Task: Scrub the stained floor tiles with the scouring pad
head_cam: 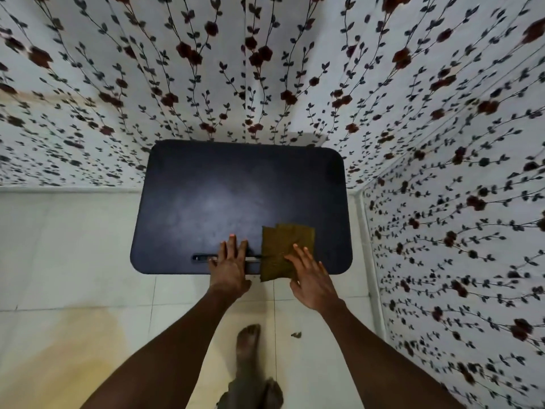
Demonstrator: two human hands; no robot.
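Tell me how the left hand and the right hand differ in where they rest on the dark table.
The left hand lies flat on the bare dark table, across the slot near its front edge; the right hand lies on the olive scouring pad. The left hand points straight ahead; the right hand angles toward the left. Both have straight fingers and grip nothing, both at the table's near edge.

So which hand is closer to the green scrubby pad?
The right hand. Its straight fingers lie on the scouring pad, which sits on the dark table. The left hand lies flat on the table beside the pad, not touching it.
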